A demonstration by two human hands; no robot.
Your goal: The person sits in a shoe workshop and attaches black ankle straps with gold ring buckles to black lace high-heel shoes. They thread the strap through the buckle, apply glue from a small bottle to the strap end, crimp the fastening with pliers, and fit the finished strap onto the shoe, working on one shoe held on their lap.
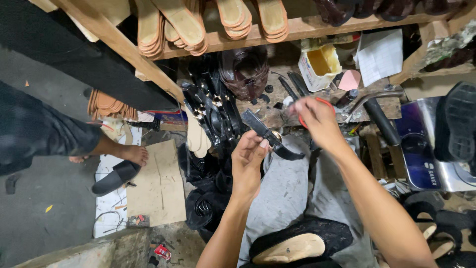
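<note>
Nearest, at bottom edge: a black shoe upper on a wooden last (292,245) rests on the person's lap, grey trousers under it. Left hand (249,161) is raised above the lap, fingers curled, thumb and fingers pinching a black strap (270,135) with a small metal buckle; the strap angles from upper left down to right, between both hands, just in front of the desk edge. Right hand (317,119) is higher and right of it, motion-blurred, fingers closed around red-handled scissors (305,116); how firm the grip is, can't tell.

Left side: bare concrete floor, a cardboard sheet (158,186) lying flat, white paper scraps beside it, another person's bare foot on a black sandal (115,177).

Middle: a heap of black straps with metal fittings (213,111) hangs and piles at the left of the cluttered wooden desk (277,92). On the desk: a dark woven basket-like piece (244,72), a yellowish open glue tub (320,64), white paper (381,54), small tools. Right: a shiny metal panel (426,149) with a black shoe sole (458,124) against it.

Farthest: a wooden shelf (297,27) stacked with tan insoles (186,25), a slanted wooden beam at left. Dim, crowded workshop.
</note>
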